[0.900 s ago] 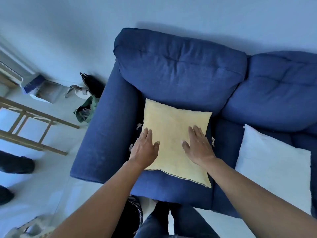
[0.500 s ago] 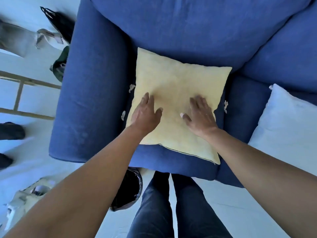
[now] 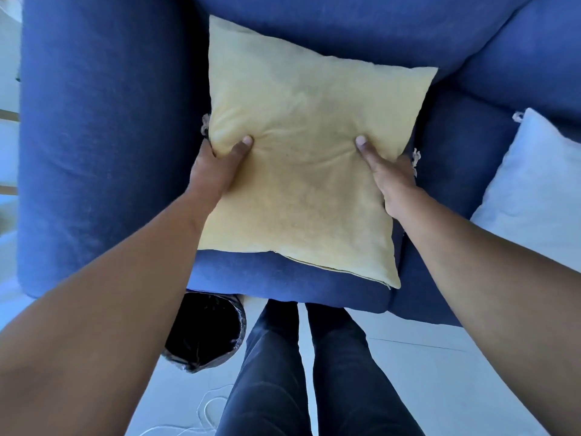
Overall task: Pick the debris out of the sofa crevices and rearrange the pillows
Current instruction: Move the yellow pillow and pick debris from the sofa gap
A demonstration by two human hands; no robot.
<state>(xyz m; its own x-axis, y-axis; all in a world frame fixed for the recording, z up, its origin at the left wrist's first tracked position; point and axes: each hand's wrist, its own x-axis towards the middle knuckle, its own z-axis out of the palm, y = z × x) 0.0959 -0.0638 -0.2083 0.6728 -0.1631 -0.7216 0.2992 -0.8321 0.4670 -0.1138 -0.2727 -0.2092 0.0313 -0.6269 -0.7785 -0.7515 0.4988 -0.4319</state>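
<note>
Yellow pillow (image 3: pixel 301 158) lies on the blue sofa (image 3: pixel 103 127) seat. Left hand (image 3: pixel 213 174) and right hand (image 3: pixel 390 177) grip its side edges, thumbs on top, fingers hidden underneath. White pillow (image 3: pixel 534 190) cut off at right; pale scraps (image 3: pixel 415 157) partly hidden at the pillow's edges.

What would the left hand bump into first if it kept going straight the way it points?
Probably the sofa's back cushion. The left hand, gripping the yellow pillow, points toward it, though depth is hard to judge.
</note>
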